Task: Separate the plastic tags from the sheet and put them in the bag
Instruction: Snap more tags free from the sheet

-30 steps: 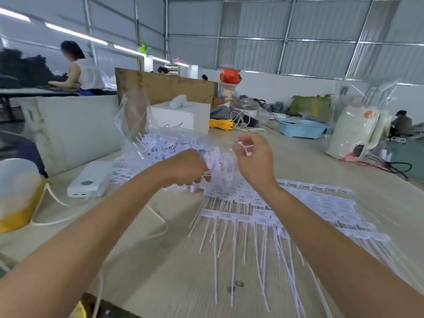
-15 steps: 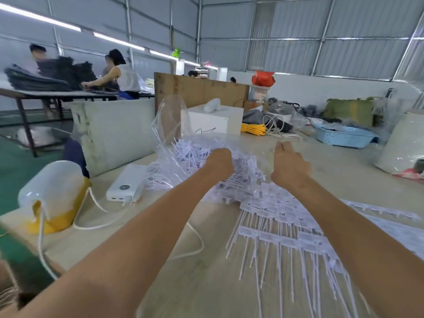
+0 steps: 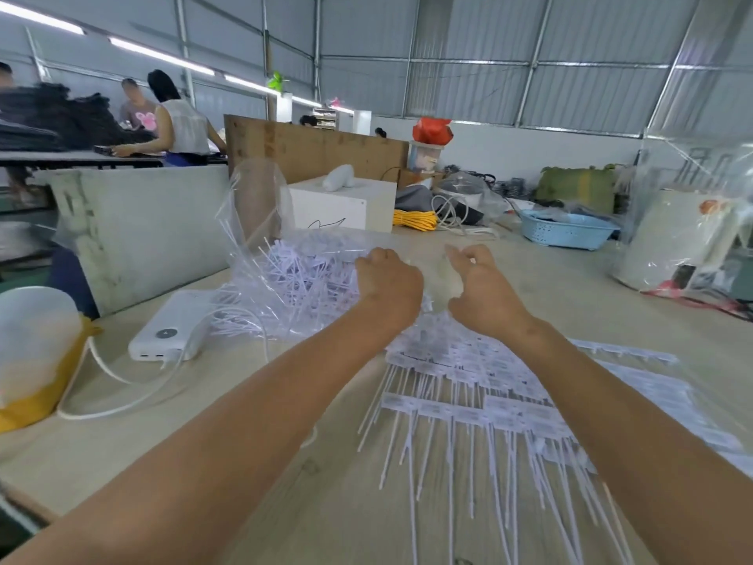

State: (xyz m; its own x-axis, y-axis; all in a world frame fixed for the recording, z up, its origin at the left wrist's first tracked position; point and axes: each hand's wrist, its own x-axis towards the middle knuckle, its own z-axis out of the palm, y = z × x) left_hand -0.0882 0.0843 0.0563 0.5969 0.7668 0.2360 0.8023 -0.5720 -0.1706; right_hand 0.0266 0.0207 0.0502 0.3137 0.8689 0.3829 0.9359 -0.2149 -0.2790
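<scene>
The tabletop (image 3: 529, 254) is big and pale, and it holds all the work. Across its near right part lie the sheets (image 3: 481, 405) — flat white rows of tags still joined, with long thin tails pointing toward the near edge. Toward the far left edge sits the clear bag (image 3: 260, 222), its mouth standing up and open, stuffed with loose tags (image 3: 301, 279) poking every way.

A second ago the right hand (image 3: 485, 295) pinched a small white piece and the left hand (image 3: 389, 281) gripped tags at the sheet. Now both hands have moved forward to the bag. The right hand's fingers are spread apart and nothing shows in them. The left hand is curled at the bag's mouth, touching the pile; if it holds anything, I cannot tell. So it looks like one more lot has just gone into the bag — and many joined rows are left on the sheets.

A white power pack (image 3: 171, 332) with a cord lies just beside the bag, toward the left edge.
</scene>
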